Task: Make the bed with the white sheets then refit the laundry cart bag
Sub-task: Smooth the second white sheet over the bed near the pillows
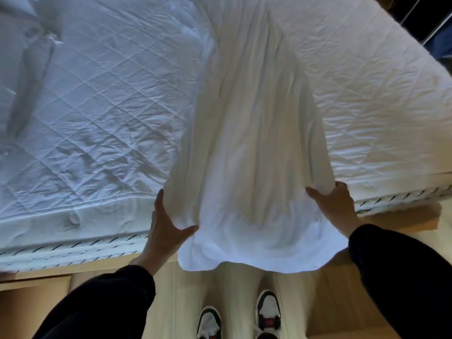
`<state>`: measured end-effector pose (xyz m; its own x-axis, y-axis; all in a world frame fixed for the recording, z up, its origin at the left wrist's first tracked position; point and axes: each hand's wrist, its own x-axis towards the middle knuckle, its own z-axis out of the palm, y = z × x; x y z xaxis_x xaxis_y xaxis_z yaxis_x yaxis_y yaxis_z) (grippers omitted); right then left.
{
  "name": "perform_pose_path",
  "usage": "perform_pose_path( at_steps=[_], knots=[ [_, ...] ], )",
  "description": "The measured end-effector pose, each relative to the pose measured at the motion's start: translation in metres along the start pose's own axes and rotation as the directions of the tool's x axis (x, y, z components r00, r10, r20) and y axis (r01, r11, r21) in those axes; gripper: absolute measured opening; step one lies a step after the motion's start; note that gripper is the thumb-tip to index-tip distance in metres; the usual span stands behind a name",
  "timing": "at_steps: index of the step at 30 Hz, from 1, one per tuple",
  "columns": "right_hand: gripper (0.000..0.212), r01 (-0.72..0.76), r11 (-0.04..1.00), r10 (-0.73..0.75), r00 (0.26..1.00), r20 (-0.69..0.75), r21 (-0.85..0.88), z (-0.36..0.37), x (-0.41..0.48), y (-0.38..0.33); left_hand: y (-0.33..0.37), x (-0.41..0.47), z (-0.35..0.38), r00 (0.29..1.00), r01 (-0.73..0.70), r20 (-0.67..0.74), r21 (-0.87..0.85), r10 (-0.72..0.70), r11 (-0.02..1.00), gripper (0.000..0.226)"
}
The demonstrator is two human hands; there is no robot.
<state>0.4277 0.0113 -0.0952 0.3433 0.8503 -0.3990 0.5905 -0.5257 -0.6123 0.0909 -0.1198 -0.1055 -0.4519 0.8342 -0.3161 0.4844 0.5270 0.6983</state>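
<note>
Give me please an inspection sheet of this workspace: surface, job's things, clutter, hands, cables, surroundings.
Surface: quilted mattress, wrinkled, mostly uncovered.
Job's things: white sheet, bunched in a narrow strip across the bed, its end hanging over the near edge; laundry cart bag not seen.
Clutter: nothing seen.
Hands: left hand and right hand each grip one side of the sheet's end.
Cables: nothing seen.
Surroundings: wooden floor; the person's shoes below the sheet.

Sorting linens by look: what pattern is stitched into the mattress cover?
A white diamond quilted pattern on the mattress cover, clearest in the head view.
</note>
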Motion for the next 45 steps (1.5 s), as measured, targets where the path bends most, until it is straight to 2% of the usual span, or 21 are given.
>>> perform_pose_path(
  at_steps=[3, 5, 8, 10, 13, 16, 18, 20, 24, 28, 30, 32, 34, 35, 37, 39, 41, 43, 45],
  knots=[
    [0.052, 0.064, 0.982, -0.046, 0.993, 0.104, -0.18, -0.013, 0.005, 0.002, 0.007, -0.003, 0.001, 0.999, -0.003, -0.037, 0.135, 0.008, 0.991, 0.104],
    [0.045, 0.145, 0.958, -0.146, 0.989, 0.016, -0.247, -0.028, 0.006, 0.0, 0.008, 0.003, -0.005, 0.983, -0.02, -0.179, 0.138, 0.045, 0.99, 0.087],
    [0.042, 0.191, 0.939, -0.238, 0.961, -0.141, -0.286, -0.048, 0.012, 0.005, 0.008, 0.01, -0.021, 0.915, -0.023, -0.401, 0.034, 0.035, 0.999, 0.061],
    [0.038, 0.143, 0.935, -0.175, 0.982, -0.072, -0.325, -0.047, 0.013, 0.015, 0.006, 0.009, -0.022, 0.932, 0.037, -0.36, 0.022, -0.027, 0.999, 0.056],
    [0.031, 0.038, 0.937, -0.015, 0.997, 0.069, -0.349, -0.029, 0.006, 0.024, -0.002, 0.002, -0.009, 0.988, 0.099, -0.128, 0.086, -0.088, 0.991, 0.066],
    [0.039, 0.041, 0.979, -0.037, 0.999, 0.023, -0.201, -0.018, -0.005, 0.028, 0.0, 0.006, -0.008, 0.982, 0.074, -0.175, -0.011, -0.075, 0.997, 0.073],
    [0.051, 0.076, 0.997, -0.077, 0.996, -0.049, -0.016, -0.023, -0.012, 0.026, 0.007, 0.008, -0.015, 0.976, 0.046, -0.21, -0.065, -0.059, 0.997, 0.071],
    [0.058, 0.13, 0.987, -0.121, 0.988, -0.093, 0.098, -0.033, -0.02, 0.018, 0.016, 0.008, -0.027, 0.977, 0.001, -0.214, -0.08, -0.018, 0.997, 0.065],
    [0.061, 0.272, 0.952, -0.258, 0.96, -0.111, 0.139, -0.06, -0.032, -0.015, 0.045, 0.013, -0.061, 0.968, -0.129, -0.231, -0.146, 0.093, 0.981, 0.058],
    [0.041, 0.345, 0.929, -0.335, 0.938, -0.092, 0.132, -0.091, -0.046, -0.06, 0.095, 0.018, -0.102, 0.953, -0.226, -0.241, -0.174, 0.182, 0.958, 0.049],
    [0.038, 0.359, 0.928, -0.352, 0.932, -0.084, 0.096, -0.111, -0.053, -0.085, 0.122, 0.018, -0.126, 0.947, -0.264, -0.231, -0.165, 0.223, 0.95, 0.044],
    [0.049, 0.361, 0.932, -0.359, 0.932, -0.046, 0.041, -0.13, -0.055, -0.106, 0.141, 0.022, -0.149, 0.939, -0.303, -0.205, -0.118, 0.275, 0.946, 0.043],
    [0.062, 0.341, 0.929, -0.339, 0.94, 0.037, -0.145, -0.146, -0.058, -0.124, 0.158, 0.028, -0.17, 0.94, -0.325, -0.129, -0.063, 0.315, 0.944, 0.042],
    [0.066, 0.344, 0.896, -0.337, 0.939, 0.073, -0.281, -0.152, -0.058, -0.133, 0.165, 0.033, -0.178, 0.939, -0.335, -0.081, -0.005, 0.334, 0.942, 0.047],
    [0.072, 0.382, 0.766, -0.382, 0.918, 0.111, -0.517, -0.161, -0.056, -0.149, 0.183, 0.042, -0.193, 0.943, -0.332, 0.033, 0.158, 0.331, 0.93, 0.061],
    [0.071, 0.411, 0.642, -0.443, 0.888, 0.126, -0.647, -0.169, -0.05, -0.165, 0.201, 0.053, -0.203, 0.936, -0.352, 0.093, 0.324, 0.34, 0.878, 0.07],
    [0.063, 0.423, 0.584, -0.508, 0.856, 0.094, -0.693, -0.179, -0.038, -0.179, 0.221, 0.066, -0.211, 0.907, -0.398, 0.056, 0.442, 0.418, 0.804, 0.072],
    [0.05, 0.435, 0.567, -0.587, 0.809, 0.027, -0.699, -0.191, -0.022, -0.194, 0.239, 0.081, -0.218, 0.841, -0.442, -0.035, 0.533, 0.54, 0.722, 0.066],
    [0.04, 0.444, 0.523, -0.668, 0.743, -0.026, -0.728, -0.205, -0.003, -0.212, 0.264, 0.096, -0.226, 0.794, -0.429, -0.095, 0.611, 0.6, 0.665, 0.057]
  ],
)
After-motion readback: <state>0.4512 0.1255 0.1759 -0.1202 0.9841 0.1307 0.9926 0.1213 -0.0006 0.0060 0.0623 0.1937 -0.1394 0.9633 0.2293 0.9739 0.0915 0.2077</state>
